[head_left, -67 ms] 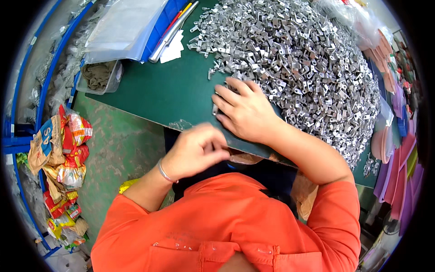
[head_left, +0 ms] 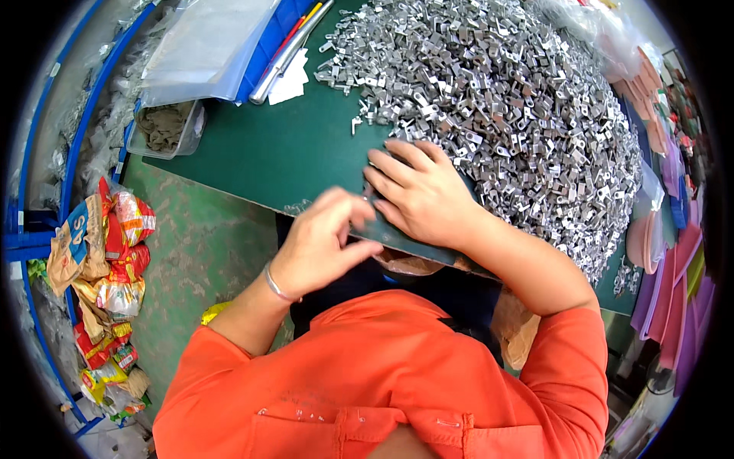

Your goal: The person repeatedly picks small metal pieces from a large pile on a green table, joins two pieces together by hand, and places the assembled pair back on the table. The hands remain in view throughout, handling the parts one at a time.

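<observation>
My left hand (head_left: 325,239) hovers at the table's near edge, its thumb apart from the curled fingers, slightly blurred. Nothing shows between thumb and fingers. Palm down, my right hand (head_left: 427,195) lies on the green tabletop (head_left: 283,161) with its fingers spread, at the near left edge of a big heap of small bent metal brackets (head_left: 512,99). A small metal piece (head_left: 368,188) shows beside its fingertips, partly hidden. What lies under the palm is hidden. One loose bracket (head_left: 355,125) sits apart from the heap.
A brown bag-like opening (head_left: 409,264) sits below the table edge, in front of me. To the far left are a clear tub with a grey cloth (head_left: 164,128), a blue bin with plastic sheets (head_left: 202,53), and a metal tube (head_left: 287,57). Colourful bags (head_left: 115,252) stand by a blue rack.
My left hand has risen from below the table edge toward the right fingertips, its thumb and fingers parting. The right hand has shifted slightly right and nearer to me.
</observation>
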Motion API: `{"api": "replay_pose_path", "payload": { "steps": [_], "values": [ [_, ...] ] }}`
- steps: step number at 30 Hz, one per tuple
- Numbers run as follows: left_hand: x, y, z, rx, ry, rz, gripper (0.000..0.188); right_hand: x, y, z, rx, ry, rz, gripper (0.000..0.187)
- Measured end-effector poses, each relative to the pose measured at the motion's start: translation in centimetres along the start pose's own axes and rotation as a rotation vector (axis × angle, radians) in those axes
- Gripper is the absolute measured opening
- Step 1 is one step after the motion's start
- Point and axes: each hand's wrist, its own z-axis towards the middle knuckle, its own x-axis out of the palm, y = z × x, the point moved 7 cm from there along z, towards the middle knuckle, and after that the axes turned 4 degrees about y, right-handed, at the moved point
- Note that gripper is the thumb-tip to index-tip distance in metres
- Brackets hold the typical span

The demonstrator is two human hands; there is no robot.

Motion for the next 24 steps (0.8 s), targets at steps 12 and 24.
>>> {"api": "replay_pose_path", "payload": {
  "steps": [12, 24],
  "values": [
    [4.6, -1.5, 2.8, 0.17, -0.02, 0.209, 0.031, -5.9, -2.4, -12.5, 0.537, -0.362, 0.178, 0.015],
    [6.9, 0.8, 0.9, -0.343, 0.117, -0.761, 0.025, -0.5, -1.5, -15.3, 0.926, -0.413, 1.495, 0.022]
  ]
}}
